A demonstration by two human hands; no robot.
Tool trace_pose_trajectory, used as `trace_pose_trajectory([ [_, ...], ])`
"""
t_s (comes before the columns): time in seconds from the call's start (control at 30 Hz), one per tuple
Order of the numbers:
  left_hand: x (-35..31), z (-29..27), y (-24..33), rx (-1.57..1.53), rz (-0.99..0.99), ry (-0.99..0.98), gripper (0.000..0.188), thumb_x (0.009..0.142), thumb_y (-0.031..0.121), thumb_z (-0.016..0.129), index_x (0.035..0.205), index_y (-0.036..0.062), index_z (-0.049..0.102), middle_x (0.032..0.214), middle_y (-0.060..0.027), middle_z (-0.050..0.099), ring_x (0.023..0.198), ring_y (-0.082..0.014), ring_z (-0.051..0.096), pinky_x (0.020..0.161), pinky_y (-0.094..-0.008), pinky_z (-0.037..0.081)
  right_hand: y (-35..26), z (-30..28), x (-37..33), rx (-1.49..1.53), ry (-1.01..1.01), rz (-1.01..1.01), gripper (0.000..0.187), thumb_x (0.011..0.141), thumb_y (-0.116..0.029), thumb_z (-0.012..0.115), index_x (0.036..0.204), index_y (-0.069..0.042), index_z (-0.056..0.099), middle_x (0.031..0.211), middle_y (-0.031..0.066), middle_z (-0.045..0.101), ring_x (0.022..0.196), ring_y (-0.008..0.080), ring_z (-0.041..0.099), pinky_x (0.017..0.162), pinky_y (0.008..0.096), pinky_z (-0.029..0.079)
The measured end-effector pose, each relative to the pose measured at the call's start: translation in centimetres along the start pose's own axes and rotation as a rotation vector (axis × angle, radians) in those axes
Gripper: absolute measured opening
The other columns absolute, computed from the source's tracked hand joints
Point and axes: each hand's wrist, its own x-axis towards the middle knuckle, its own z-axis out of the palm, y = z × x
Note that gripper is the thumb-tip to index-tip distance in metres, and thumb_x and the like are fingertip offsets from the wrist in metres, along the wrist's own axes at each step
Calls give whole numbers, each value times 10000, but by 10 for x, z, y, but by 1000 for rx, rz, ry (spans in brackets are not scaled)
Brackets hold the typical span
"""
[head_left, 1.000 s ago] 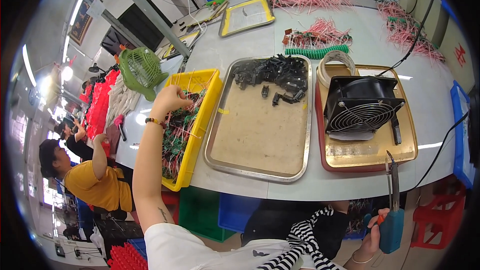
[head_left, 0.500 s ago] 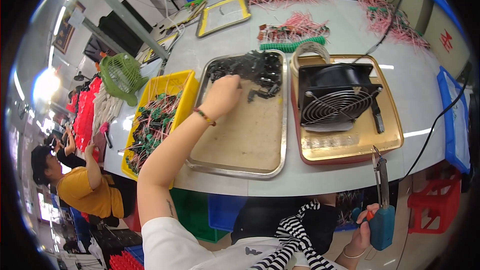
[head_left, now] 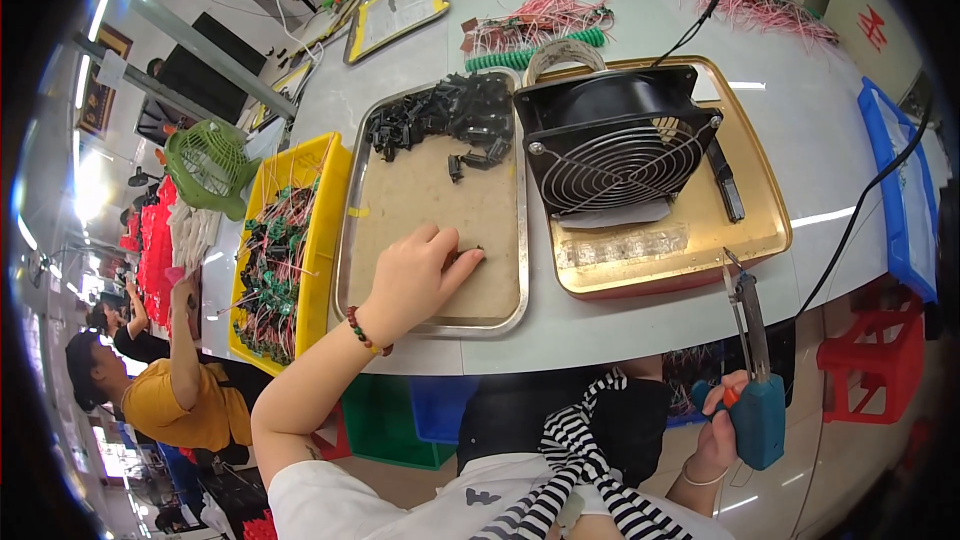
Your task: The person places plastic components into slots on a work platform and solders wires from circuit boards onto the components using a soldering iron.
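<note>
My left hand is low over the front part of a metal-rimmed tray, fingers curled toward the thumb. A tiny dark part shows at the thumb tip, mostly hidden by the fingers. Farther back in the same tray lies a pile of small black plastic parts, with a few loose ones beside it. My right hand grips a blue soldering gun in front of the table's edge, its metal tip pointing up and away.
Right of the tray, a black fan and a black-handled tool stand in a gold tray. A tape roll sits behind. On the left is a yellow bin of wired green boards. A black cable hangs at right.
My left hand has come back from the black parts pile to the tray's front area. My right hand still holds the soldering gun. The whole view has shifted slightly.
</note>
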Motion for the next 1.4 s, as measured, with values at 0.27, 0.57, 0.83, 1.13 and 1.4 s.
trace_pose_trajectory([
  [0.27, -9, 3, 7, -101, 132, 139, 144, 717, 99, 709, 797, 24, 617, 706, -73, 593, 587, -177, 591, 542, -276, 486, -1, -3, -2, 9, 25, -2, 403, 759, -193, 601, 1054, 51, 474, 988, 152, 501, 591, 132, 461, 535, 238, 352],
  [0.57, 27, -18, 94, -190, 509, 319, 144, 674, 55, 720, 793, 39, 641, 749, -65, 631, 601, -186, 584, 546, -274, 475, -9, 3, -2, -66, 50, 70, 494, 744, -310, 679, 1055, 16, 477, 955, 92, 538, 610, 115, 494, 566, 226, 374],
  [0.83, 39, -7, 89, -137, 521, 139, 125, 682, 66, 707, 775, 29, 632, 718, -81, 597, 639, -244, 589, 562, -326, 480, -6, 4, -2, -67, 67, 25, 454, 739, -256, 671, 1040, 20, 475, 943, 118, 532, 577, 125, 475, 523, 229, 360],
  [1.13, 39, -7, 83, -159, 588, 125, 131, 694, 47, 698, 800, 14, 628, 750, -98, 600, 651, -258, 592, 580, -332, 488, -9, 3, 2, -70, 22, -6, 387, 743, -201, 641, 1027, 10, 486, 964, 139, 513, 582, 136, 462, 518, 233, 343],
  [1.4, 46, -20, 5, -192, 124, 323, 219, 737, 106, 681, 924, 18, 612, 835, -95, 615, 669, -180, 565, 608, -281, 475, -7, -5, -3, -34, 56, -17, 371, 751, -185, 598, 1034, 27, 485, 988, 150, 504, 596, 139, 465, 538, 236, 352],
])
